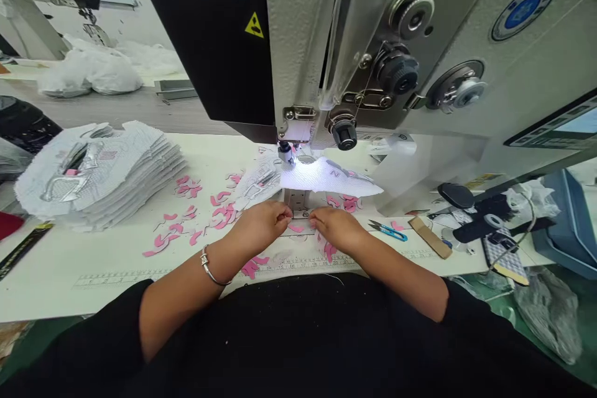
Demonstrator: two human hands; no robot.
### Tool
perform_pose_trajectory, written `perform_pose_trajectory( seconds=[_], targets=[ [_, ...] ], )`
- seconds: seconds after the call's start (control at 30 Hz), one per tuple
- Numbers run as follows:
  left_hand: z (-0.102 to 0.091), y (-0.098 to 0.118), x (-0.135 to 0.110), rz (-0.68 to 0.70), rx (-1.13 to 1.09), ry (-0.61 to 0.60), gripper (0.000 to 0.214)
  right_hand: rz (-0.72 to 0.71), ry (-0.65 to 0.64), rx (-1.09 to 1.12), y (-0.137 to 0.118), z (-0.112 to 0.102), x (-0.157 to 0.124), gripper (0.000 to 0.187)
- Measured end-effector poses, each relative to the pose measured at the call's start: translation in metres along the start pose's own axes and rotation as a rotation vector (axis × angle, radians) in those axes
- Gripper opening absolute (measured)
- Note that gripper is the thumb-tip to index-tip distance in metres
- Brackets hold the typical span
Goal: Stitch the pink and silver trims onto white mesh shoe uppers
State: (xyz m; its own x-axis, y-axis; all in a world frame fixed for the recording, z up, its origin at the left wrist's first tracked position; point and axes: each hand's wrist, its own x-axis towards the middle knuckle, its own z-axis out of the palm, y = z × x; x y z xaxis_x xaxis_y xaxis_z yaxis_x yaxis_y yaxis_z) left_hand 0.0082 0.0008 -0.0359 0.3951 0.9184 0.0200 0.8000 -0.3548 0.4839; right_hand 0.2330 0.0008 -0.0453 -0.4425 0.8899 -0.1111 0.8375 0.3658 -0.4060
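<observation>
White tabletop (107, 295) under a lit grey sewing machine (296, 43), both hands close to its base

From my remote seat I have one view, the head camera. At the back left, a second pale sewing machine (28, 18) stands near white plastic bags (109, 71) on another bench.

Under the needle area of the near machine I see a white textured fabric piece (326, 177) with small dark printing, brightly lit and spread out to the right. Just left of it lies a white panel with grey, shiny markings (254, 186).

I find the left hand (265, 221), a silver bracelet (205, 259) on its wrist, just in front of that panel. Its fingers are curled in narrow. The right hand (336, 228) faces it in front of the fabric piece, its fingers likewise drawn in. I cannot tell whether either one pinches anything.

Curved pink scraps (224, 216) are scattered around both hands. Farther left rises a tall stack of white, silver-marked panels (135, 183). To the right of the right hand lie blue-handled thread snips (392, 232) and a flat brown strip (430, 237).
</observation>
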Motion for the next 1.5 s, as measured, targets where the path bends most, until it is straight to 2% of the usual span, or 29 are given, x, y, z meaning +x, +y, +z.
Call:
perform_pose_trajectory(
  seconds=[0.1, 0.2, 0.27, 0.4, 0.53, 0.83, 0.97, 1.1, 1.2, 1.27, 1.37, 1.43, 1.5],
  targets=[
    [0.016, 0.003, 0.002, 0.156, 0.065, -0.093, 0.025, 0.08, 0.046, -0.037, 0.013, -0.002, -0.002, 0.025],
    [0.028, 0.001, 0.001, 0.243, 0.145, -0.166, 0.03, 0.059, 0.03, -0.057, 0.021, 0.002, -0.009, 0.019],
    [0.029, -0.003, 0.0, 0.228, 0.196, -0.175, 0.022, 0.026, 0.015, -0.072, 0.022, 0.007, -0.013, 0.018],
    [0.019, -0.008, -0.001, 0.163, 0.233, -0.192, 0.01, 0.024, 0.038, -0.125, 0.021, 0.013, -0.01, 0.022],
    [0.012, -0.008, -0.003, 0.125, 0.233, -0.185, 0.011, 0.048, 0.069, -0.186, 0.021, 0.013, -0.004, 0.02],
    [0.011, -0.008, -0.012, 0.111, 0.177, -0.107, 0.014, 0.05, 0.092, -0.29, 0.012, 0.024, -0.001, 0.019],
    [0.012, -0.008, -0.014, 0.131, 0.106, -0.021, 0.012, 0.036, 0.13, -0.252, 0.011, 0.028, -0.001, 0.018],
    [0.006, 0.0, -0.017, 0.155, -0.053, 0.051, 0.012, -0.024, 0.155, -0.15, 0.0, 0.018, -0.008, 0.013],
    [-0.007, 0.016, -0.02, 0.144, -0.303, -0.007, 0.012, -0.132, 0.14, -0.047, -0.018, 0.0, -0.018, 0.012],
    [-0.017, 0.027, -0.023, 0.085, -0.42, -0.043, 0.01, -0.219, 0.165, 0.06, -0.031, -0.011, -0.023, 0.012],
    [-0.03, 0.039, -0.028, 0.005, -0.533, -0.07, 0.014, -0.281, 0.275, 0.244, -0.045, -0.022, -0.029, 0.007],
    [-0.036, 0.043, -0.032, 0.011, -0.622, -0.113, 0.018, -0.303, 0.357, 0.312, -0.051, -0.026, -0.031, 0.005],
    [-0.042, 0.045, -0.036, 0.009, -0.675, -0.129, 0.019, -0.397, 0.431, 0.322, -0.055, -0.031, -0.033, 0.008]
  ],
)
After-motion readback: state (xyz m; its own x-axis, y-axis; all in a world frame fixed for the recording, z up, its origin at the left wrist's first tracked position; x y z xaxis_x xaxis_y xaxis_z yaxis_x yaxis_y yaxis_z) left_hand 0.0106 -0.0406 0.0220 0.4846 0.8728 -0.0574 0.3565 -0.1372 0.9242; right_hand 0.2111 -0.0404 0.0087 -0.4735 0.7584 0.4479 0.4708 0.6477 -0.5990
